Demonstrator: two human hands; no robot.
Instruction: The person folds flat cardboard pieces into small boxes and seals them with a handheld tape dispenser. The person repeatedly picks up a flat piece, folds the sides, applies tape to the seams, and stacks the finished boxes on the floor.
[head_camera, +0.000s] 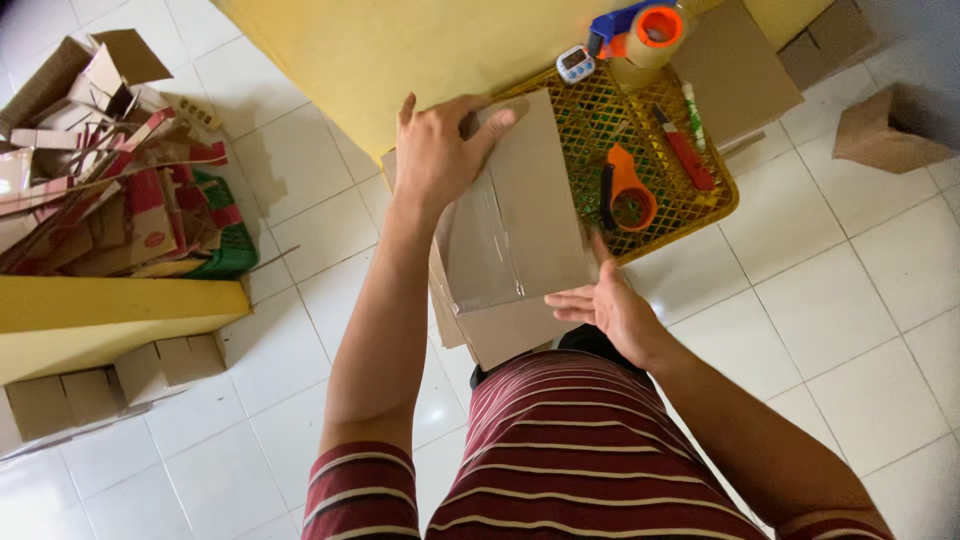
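A brown cardboard box (520, 215) with a strip of clear tape down its middle is held in front of me, tilted, above the white tiled floor. My left hand (437, 152) grips its far top edge, fingers curled over the corner. My right hand (608, 305) presses flat against the near right side of the box, fingers spread. My striped red shirt fills the bottom of the view.
A yellow mesh basket (700, 205) beside the box holds an orange tape cutter (628, 192), a red utility knife (685, 150), a marker, a timer (575, 63) and a tape dispenser (640, 30). Green crate (225, 250) of cardboard scraps at left. Folded boxes (110, 380) lower left, a small box (885, 130) right.
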